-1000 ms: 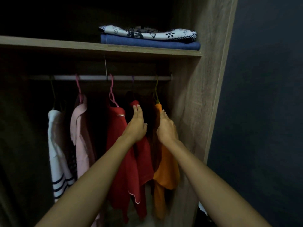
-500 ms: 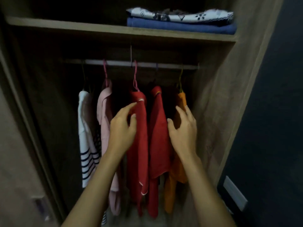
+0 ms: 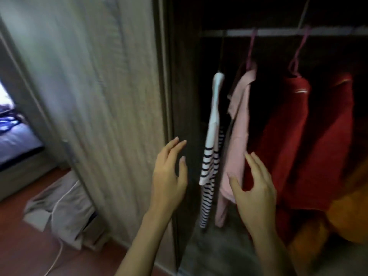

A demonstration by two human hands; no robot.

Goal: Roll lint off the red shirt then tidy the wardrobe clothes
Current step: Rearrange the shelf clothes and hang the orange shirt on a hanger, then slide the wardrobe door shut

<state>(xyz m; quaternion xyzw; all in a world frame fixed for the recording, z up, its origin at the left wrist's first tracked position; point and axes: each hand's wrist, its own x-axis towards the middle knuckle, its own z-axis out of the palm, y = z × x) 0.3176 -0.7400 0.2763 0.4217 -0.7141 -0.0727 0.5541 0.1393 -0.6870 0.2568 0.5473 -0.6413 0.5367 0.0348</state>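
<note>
The two dark red cloth shirts [image 3: 294, 140] hung from the pale metal rail [image 3: 278, 32], to the right of the pink collared shirt [image 3: 239, 136]; no lint roller showed, so the step in hand looked like tidying the hanging clothes. The right hand [image 3: 256, 188], fingers spread and loosely bent, held nothing and hovered in front of the pink shirt's hem. The left hand [image 3: 169, 174], fingers relaxed and empty, hovered between the white navy-striped top [image 3: 211, 148] and the wood-grain wardrobe side panel [image 3: 111, 96]. Next probably came spacing the hangers. Room was tight leftward by that panel.
</note>
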